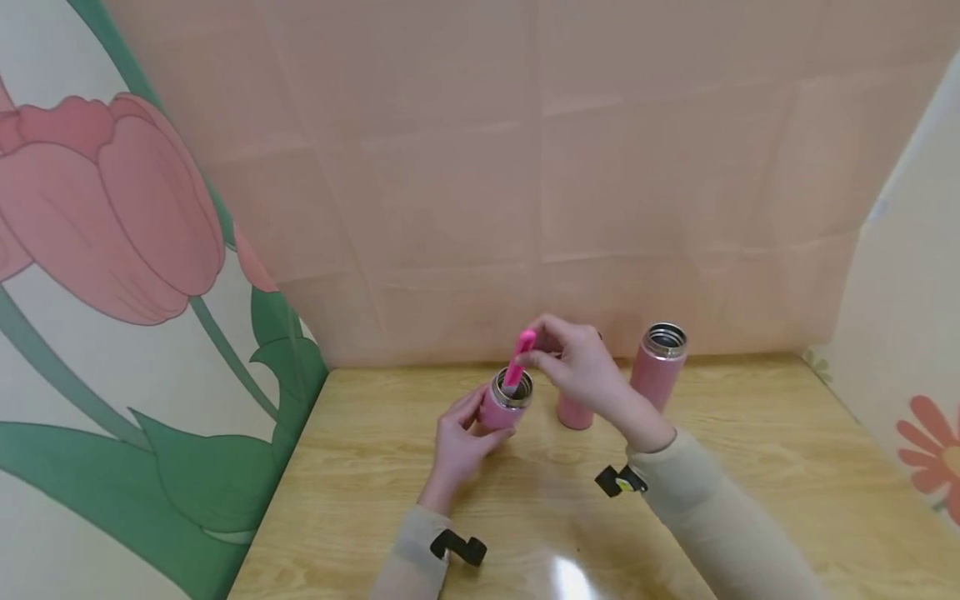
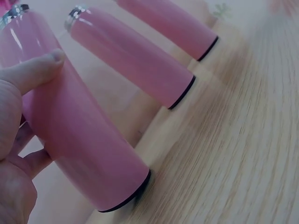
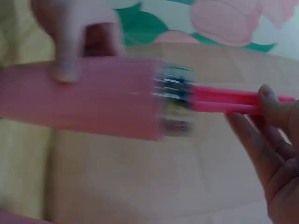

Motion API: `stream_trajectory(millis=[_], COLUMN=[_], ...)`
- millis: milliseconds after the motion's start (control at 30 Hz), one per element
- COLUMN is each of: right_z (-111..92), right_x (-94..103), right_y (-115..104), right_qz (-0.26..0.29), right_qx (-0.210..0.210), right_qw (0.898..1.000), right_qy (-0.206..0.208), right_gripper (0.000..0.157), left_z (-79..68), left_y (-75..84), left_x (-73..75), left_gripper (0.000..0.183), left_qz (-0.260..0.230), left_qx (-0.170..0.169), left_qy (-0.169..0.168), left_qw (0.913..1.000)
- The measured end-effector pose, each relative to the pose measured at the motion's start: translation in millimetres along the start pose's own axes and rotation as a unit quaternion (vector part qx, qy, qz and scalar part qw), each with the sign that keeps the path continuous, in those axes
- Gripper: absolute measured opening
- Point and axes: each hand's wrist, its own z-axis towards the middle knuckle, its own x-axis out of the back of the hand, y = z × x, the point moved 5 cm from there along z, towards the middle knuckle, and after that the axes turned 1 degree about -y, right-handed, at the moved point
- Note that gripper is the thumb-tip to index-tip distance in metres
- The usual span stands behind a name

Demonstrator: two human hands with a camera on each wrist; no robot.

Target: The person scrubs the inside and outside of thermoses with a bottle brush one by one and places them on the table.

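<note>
My left hand point(image 1: 461, 442) grips a pink thermos bottle point(image 1: 498, 413), its thumb and fingers on opposite sides. The bottle is uncapped, with a shiny metal threaded neck, and leans a little. In the left wrist view the bottle point(image 2: 88, 126) has its dark base at or just above the table. Between thumb and fingers, my right hand point(image 1: 581, 362) pinches a bright pink handle point(image 1: 519, 358). The handle point(image 3: 224, 99) runs into the bottle's mouth in the right wrist view; its lower end is hidden inside.
Two more pink bottles stand to the right on the wooden table point(image 1: 360, 500): a middle bottle point(image 1: 574, 412), mostly behind my right hand, and an uncapped right bottle point(image 1: 658, 367). A pinkish sheet point(image 1: 450, 167) hangs along the table's back edge. A flower-patterned wall point(image 1: 112, 217) borders the left.
</note>
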Motion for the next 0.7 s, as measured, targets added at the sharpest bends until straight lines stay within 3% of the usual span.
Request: stream_trajectory(millis=[100,267,467,700], right_z=[-5.9,-9.7,-11.9,-16.2], right_x=[-13.3,-17.9,-21.7,-23.7], right_y=[15.5,27.6,28.8,30.9], right_qz=[-0.011,-0.008,-0.009,0.002], right_qx=[-0.014,-0.034,-0.068,-0.075], right_qw=[1.0,0.997,0.995,0.993], right_qy=[0.017,0.071,0.079,0.094], right_gripper=[0.018,0.018,0.019,0.019], left_z=[-0.7,0.6,1.0,1.3], left_y=[-2.4,-4.1,-6.4,-10.1], left_x=[2.0,6.0,8.1,8.2], left_gripper=[0.076,0.074,0.075,0.075], left_qz=[0.0,0.004,0.006,0.007], left_qx=[0.016,0.033,0.049,0.063], left_qy=[0.006,0.027,0.033,0.036], left_qw=[0.9998,0.9991,0.9983,0.9973])
